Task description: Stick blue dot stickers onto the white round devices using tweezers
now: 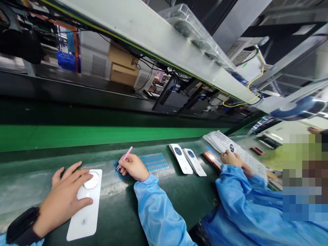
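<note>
My left hand (68, 193) lies spread over a white phone back cover (85, 212), with fingertips on its round camera area (91, 180) and the thumb along its edge. A small round mark shows near the cover's lower end. Pink tweezers (125, 158) are pinched in my right hand (134, 166), tips pointing down at the left end of a sheet of small blue stickers (155, 162). Whether the tips grip a sticker is too small to tell.
Two more white covers (180, 159) with dark round camera areas lie to the right on the green bench (123, 218). Beyond them a co-worker's hands (232, 159) handle a part beside a red-edged piece (212, 160) and a clear plastic tray (246, 153). A metal beam (143, 30) crosses overhead.
</note>
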Tool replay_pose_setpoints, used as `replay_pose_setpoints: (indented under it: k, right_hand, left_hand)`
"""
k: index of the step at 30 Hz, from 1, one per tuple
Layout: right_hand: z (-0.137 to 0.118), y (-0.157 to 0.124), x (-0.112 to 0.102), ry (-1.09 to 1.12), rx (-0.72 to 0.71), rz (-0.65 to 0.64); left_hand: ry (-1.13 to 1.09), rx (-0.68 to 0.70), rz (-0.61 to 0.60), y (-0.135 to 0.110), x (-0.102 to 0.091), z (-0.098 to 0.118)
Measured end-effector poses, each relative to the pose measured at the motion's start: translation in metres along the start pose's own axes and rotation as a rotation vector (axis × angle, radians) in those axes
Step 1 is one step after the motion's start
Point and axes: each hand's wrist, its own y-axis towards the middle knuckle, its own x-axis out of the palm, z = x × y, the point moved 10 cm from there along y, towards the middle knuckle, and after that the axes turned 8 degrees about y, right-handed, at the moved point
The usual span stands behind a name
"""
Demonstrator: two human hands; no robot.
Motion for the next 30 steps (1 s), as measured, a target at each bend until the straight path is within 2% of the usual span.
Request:
replay_pose_setpoints:
  k: [4, 9, 12, 16, 20, 24, 30]
  right_hand:
    - [0.001, 0.000, 0.001, -0.035, 0.022, 0.006]
    - [-0.001, 0.000, 0.002, -0.022, 0.007, 0.016]
    - [-0.002, 0.000, 0.000, -0.003, 0.006, 0.018]
    - [-0.004, -0.004, -0.001, 0.075, -0.007, 0.018]
    - [-0.007, -0.015, 0.016, 0.168, -0.072, -0.008]
    - [0.004, -0.024, 0.041, 0.149, -0.040, 0.002]
    - [0.011, -0.026, 0.049, 0.123, 0.000, 0.086]
  left_hand:
    - [0.017, -0.049, -0.103, 0.000, 0.001, 0.005]
    - [-0.001, -0.039, -0.120, 0.002, -0.008, 0.016]
    - [0.001, -0.063, -0.149, 0.001, -0.005, 0.016]
    - [-0.039, -0.039, -0.118, -0.002, 0.000, 0.022]
    - [-0.101, 0.014, -0.076, -0.004, 0.004, 0.029]
    - [-0.116, 0.000, -0.058, -0.004, 0.003, 0.031]
    - [-0.078, -0.010, -0.015, -0.007, 0.002, 0.034]
